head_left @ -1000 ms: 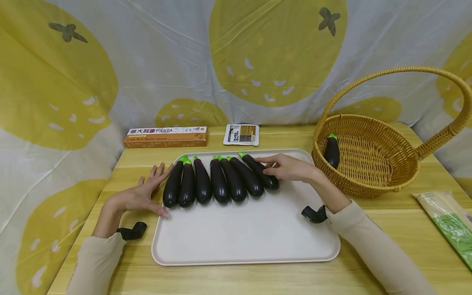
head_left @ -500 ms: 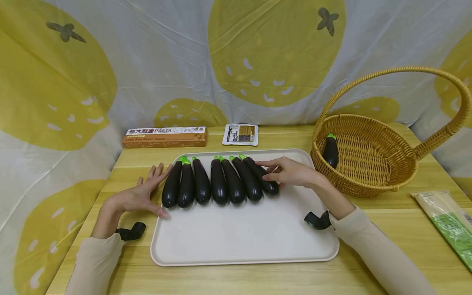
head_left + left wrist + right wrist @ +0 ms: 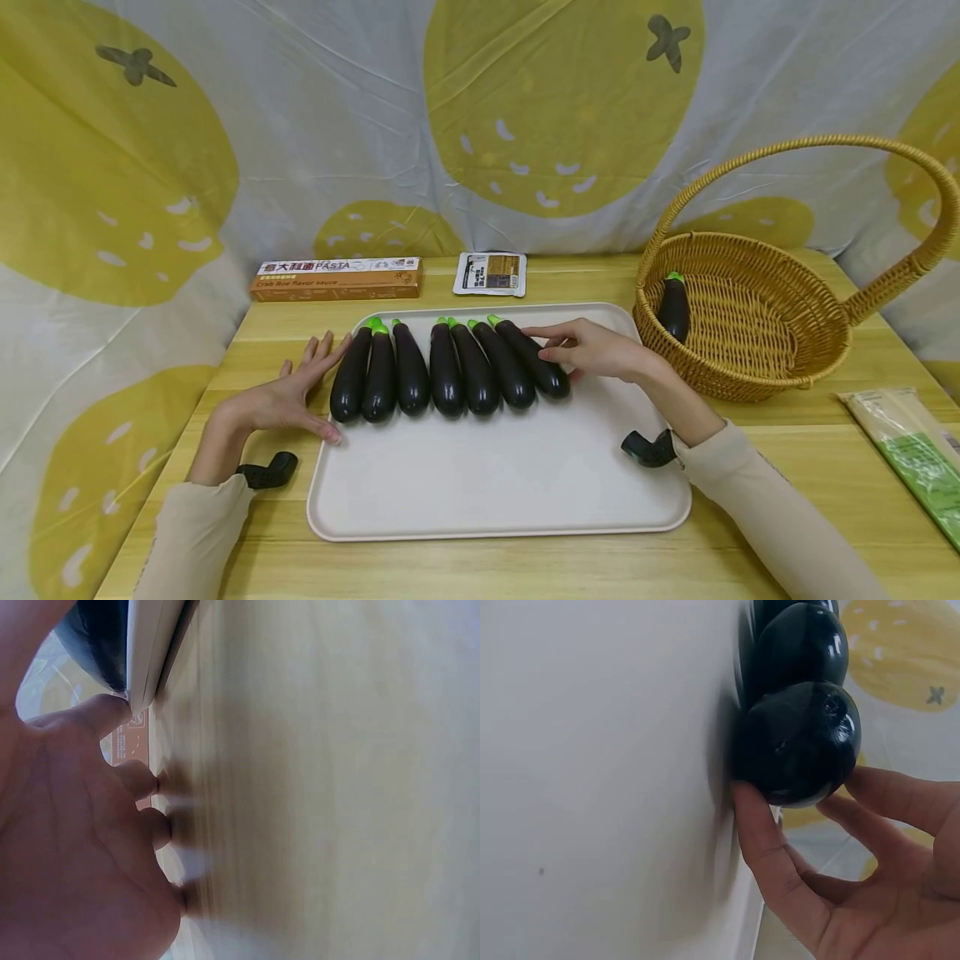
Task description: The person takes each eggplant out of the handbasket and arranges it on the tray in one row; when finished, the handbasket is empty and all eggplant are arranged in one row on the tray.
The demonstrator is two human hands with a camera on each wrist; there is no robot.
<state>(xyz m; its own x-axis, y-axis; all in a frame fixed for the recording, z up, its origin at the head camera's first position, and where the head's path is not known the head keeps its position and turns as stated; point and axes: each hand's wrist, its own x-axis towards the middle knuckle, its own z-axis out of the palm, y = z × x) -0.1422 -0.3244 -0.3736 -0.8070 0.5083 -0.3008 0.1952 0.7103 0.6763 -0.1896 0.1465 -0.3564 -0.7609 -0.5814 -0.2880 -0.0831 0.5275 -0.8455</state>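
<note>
Several dark eggplants with green stems lie side by side on the white tray [image 3: 495,475], seen in the head view. The person's left hand [image 3: 288,400] is spread at the row's left end, its fingertips on the tabletop and tray rim beside the leftmost eggplant [image 3: 351,379]. The right hand [image 3: 592,346] touches the right side of the rightmost eggplant [image 3: 525,354]. In the right wrist view its fingers [image 3: 769,847] rest along one side of that eggplant's rounded end [image 3: 799,742], not around it.
A wicker basket [image 3: 772,383] with a tall handle stands at the right, one eggplant [image 3: 675,308] inside. Behind the tray are a pasta box [image 3: 337,281] and a small flat packet [image 3: 490,275]. A green-and-clear package [image 3: 911,454] lies at the right edge.
The right hand has shifted slightly to the right and toward the person. The rightmost eggplants have shifted a little under it. The left hand has stayed where it was.
</note>
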